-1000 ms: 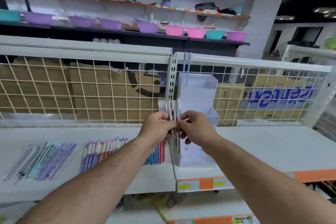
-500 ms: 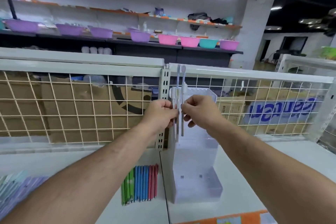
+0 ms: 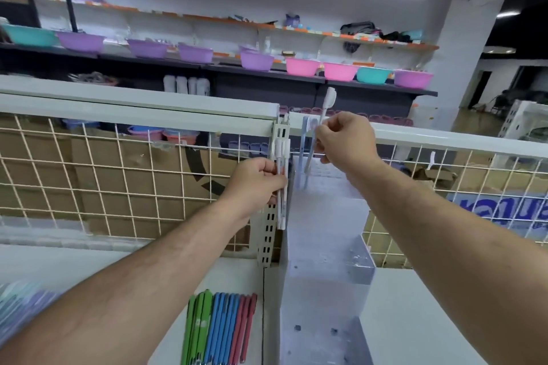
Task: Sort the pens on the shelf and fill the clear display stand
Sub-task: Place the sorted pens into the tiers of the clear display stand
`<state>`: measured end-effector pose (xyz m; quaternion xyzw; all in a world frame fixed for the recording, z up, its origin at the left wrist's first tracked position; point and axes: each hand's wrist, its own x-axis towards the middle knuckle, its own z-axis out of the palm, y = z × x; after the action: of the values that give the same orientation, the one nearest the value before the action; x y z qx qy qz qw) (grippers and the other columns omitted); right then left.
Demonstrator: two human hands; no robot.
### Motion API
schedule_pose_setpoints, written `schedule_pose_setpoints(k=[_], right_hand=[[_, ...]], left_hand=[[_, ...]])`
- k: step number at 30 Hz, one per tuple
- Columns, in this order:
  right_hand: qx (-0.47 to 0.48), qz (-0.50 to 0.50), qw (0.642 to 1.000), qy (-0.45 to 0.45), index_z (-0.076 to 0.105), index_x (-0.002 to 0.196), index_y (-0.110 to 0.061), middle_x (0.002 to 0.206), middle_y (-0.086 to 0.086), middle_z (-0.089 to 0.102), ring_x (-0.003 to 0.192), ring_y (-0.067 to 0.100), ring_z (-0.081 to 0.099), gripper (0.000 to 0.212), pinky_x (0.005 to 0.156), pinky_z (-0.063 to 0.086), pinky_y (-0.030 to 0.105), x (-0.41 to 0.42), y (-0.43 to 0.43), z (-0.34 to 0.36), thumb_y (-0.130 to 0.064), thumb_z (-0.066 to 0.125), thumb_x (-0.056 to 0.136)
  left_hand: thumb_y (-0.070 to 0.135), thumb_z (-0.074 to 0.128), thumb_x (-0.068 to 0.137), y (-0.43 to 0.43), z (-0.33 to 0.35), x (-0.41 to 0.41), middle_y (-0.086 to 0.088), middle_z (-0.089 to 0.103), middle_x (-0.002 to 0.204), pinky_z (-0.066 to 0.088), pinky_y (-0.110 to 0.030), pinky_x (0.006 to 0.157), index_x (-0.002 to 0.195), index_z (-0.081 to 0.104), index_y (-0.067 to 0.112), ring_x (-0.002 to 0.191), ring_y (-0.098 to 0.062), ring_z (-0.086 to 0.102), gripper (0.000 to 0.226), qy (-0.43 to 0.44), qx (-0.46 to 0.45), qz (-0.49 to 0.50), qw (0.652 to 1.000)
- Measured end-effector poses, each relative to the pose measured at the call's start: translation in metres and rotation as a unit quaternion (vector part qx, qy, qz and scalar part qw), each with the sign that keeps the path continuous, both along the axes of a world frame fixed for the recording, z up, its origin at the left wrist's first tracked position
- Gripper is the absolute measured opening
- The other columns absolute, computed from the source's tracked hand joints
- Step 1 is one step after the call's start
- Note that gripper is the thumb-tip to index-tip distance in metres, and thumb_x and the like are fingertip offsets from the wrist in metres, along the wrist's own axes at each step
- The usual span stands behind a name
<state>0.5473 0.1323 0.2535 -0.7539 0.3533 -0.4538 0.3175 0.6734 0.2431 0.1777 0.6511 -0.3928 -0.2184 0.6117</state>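
A tall clear display stand (image 3: 323,249) rises in steps from the white shelf (image 3: 415,320). My left hand (image 3: 255,184) grips a small bunch of white pens (image 3: 281,210) upright, just left of the stand. My right hand (image 3: 344,139) pinches a single white pen (image 3: 321,121) above the stand's top tier, its tip angled down toward the openings. A pale blue pen (image 3: 302,154) stands in the top tier beside it. Green, blue and red pens (image 3: 219,329) lie in a row on the shelf below my left arm.
A white wire grid (image 3: 118,181) with a slotted upright post (image 3: 268,234) backs the shelf, cardboard boxes behind it. Blurred pastel pens (image 3: 20,302) lie at the far left. Coloured plastic basins (image 3: 302,67) line a far shelf.
My right hand has drawn one white pen out of the bunch and lifted it up and right over the stand's top. My left hand stays by the post with the remaining pens.
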Motion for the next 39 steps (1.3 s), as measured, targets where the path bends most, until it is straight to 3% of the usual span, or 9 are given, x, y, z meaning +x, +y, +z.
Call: schedule_pose_setpoints(k=[3, 7, 11, 14, 19, 28, 31, 34, 39], right_hand=[[-0.016, -0.015, 1.0, -0.005, 0.066, 0.083, -0.016, 0.069, -0.001, 0.069, 0.062, 0.014, 0.069, 0.014, 0.059, 0.062, 0.033, 0.008, -0.01, -0.003, -0.017, 0.062, 0.096], [-0.019, -0.017, 1.0, -0.008, 0.066, 0.08, -0.02, 0.07, -0.003, 0.07, 0.066, 0.015, 0.071, 0.016, 0.064, 0.064, 0.035, 0.016, -0.017, -0.007, -0.021, 0.065, 0.096], [-0.023, 0.009, 0.999, 0.042, 0.069, 0.078, -0.015, 0.061, -0.003, 0.07, 0.06, 0.015, 0.072, 0.016, 0.057, 0.063, 0.038, 0.022, -0.018, -0.011, -0.013, 0.062, 0.093], [-0.037, 0.017, 0.994, 0.098, 0.069, 0.077, -0.016, 0.068, 0.001, 0.071, 0.068, 0.02, 0.071, 0.016, 0.065, 0.063, 0.046, 0.024, -0.016, -0.017, -0.013, 0.063, 0.092], [-0.055, 0.012, 0.991, 0.123, 0.066, 0.074, -0.018, 0.073, 0.002, 0.069, 0.072, 0.025, 0.072, 0.017, 0.069, 0.063, 0.048, 0.023, -0.016, -0.023, -0.012, 0.063, 0.089], [-0.084, -0.016, 0.981, 0.174, 0.066, 0.076, -0.015, 0.072, 0.002, 0.067, 0.07, 0.023, 0.067, 0.014, 0.068, 0.061, 0.041, 0.018, -0.012, -0.028, -0.019, 0.069, 0.089], [-0.094, -0.031, 0.985, 0.139, 0.062, 0.071, -0.015, 0.061, -0.001, 0.06, 0.057, 0.015, 0.057, 0.024, 0.055, 0.052, 0.032, 0.013, -0.006, -0.029, -0.028, 0.07, 0.088], [-0.058, 0.06, 0.991, 0.104, 0.063, 0.068, -0.012, 0.059, 0.0, 0.062, 0.046, 0.003, 0.051, 0.028, 0.045, 0.041, 0.019, 0.006, 0.011, -0.033, -0.029, 0.073, 0.088], [0.003, 0.141, 0.987, 0.082, 0.065, 0.072, -0.006, 0.065, 0.01, 0.07, 0.051, 0.011, 0.063, 0.031, 0.04, 0.041, 0.019, -0.001, 0.029, -0.046, -0.031, 0.078, 0.087]], left_hand=[[0.006, 0.071, 0.086, -0.004, -0.003, 0.0, 0.0, 0.072, 0.076, 0.054, -0.022, 0.058, 0.088, 0.071, 0.014, 0.062, -0.008, 0.067, 0.009, 0.0, 0.002, 0.011, 1.0], [0.005, 0.071, 0.086, -0.006, -0.007, 0.001, -0.003, 0.072, 0.077, 0.056, -0.024, 0.059, 0.088, 0.071, 0.012, 0.065, -0.012, 0.067, 0.008, 0.002, 0.005, 0.015, 1.0], [0.005, 0.071, 0.085, -0.006, -0.006, 0.001, -0.006, 0.073, 0.078, 0.054, -0.023, 0.057, 0.085, 0.069, 0.01, 0.066, -0.015, 0.07, 0.005, 0.005, 0.008, 0.015, 1.0], [0.006, 0.073, 0.085, -0.005, -0.006, 0.002, -0.008, 0.075, 0.081, 0.053, -0.023, 0.056, 0.084, 0.068, 0.011, 0.067, -0.016, 0.07, 0.006, 0.005, 0.012, 0.01, 1.0], [0.005, 0.071, 0.086, -0.004, -0.006, 0.004, -0.01, 0.075, 0.081, 0.056, -0.027, 0.057, 0.087, 0.067, 0.012, 0.066, -0.021, 0.069, 0.009, 0.014, 0.004, 0.006, 1.0], [0.003, 0.066, 0.091, 0.003, -0.006, 0.001, 0.0, 0.077, 0.08, 0.049, -0.019, 0.052, 0.096, 0.068, 0.014, 0.068, -0.009, 0.071, 0.013, 0.029, -0.008, -0.012, 0.999], [0.006, 0.07, 0.089, 0.005, -0.005, 0.0, 0.0, 0.076, 0.086, 0.05, -0.018, 0.055, 0.102, 0.071, 0.015, 0.071, -0.009, 0.069, 0.016, 0.037, -0.015, -0.006, 0.999], [0.007, 0.069, 0.089, 0.007, -0.004, -0.005, -0.002, 0.075, 0.083, 0.05, -0.02, 0.056, 0.101, 0.074, 0.017, 0.069, -0.011, 0.067, 0.016, 0.038, -0.031, -0.009, 0.999], [0.006, 0.065, 0.091, 0.008, -0.006, -0.017, 0.002, 0.073, 0.071, 0.049, -0.02, 0.054, 0.089, 0.076, 0.03, 0.059, -0.005, 0.062, 0.027, -0.012, -0.063, -0.007, 0.998]])
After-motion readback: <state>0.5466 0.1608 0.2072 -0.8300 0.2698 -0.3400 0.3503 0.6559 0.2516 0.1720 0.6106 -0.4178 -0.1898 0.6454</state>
